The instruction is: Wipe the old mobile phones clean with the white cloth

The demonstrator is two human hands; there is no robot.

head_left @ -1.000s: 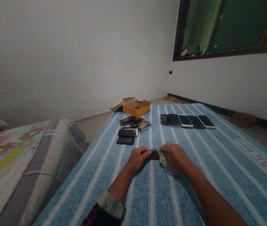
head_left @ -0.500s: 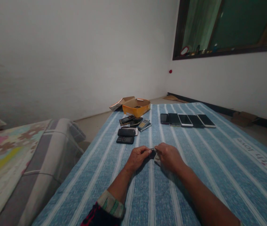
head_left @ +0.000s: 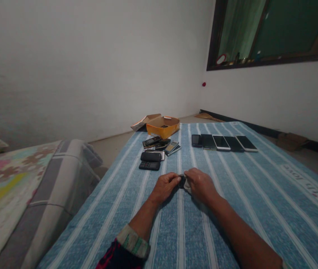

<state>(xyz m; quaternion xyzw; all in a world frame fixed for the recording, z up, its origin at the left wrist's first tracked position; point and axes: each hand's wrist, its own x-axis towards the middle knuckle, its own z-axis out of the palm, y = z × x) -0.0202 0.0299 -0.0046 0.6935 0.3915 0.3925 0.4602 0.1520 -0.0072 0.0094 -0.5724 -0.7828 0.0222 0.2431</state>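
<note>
Head view: nearer than the box [head_left: 163, 130], the left hand [head_left: 166, 186] pinches a phone [head_left: 181, 182], the right hand [head_left: 200, 185] closed on a cloth [head_left: 187, 186].

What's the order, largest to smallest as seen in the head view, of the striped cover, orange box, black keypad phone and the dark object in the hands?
1. Striped cover
2. Orange box
3. Black keypad phone
4. Dark object, by its visible part only; partly hidden, its full size is unsure

Dark device [head_left: 181, 182], partly hidden between the hands [head_left: 165, 186] [head_left: 201, 186], pale crumpled cloth [head_left: 187, 186] at its right
</note>
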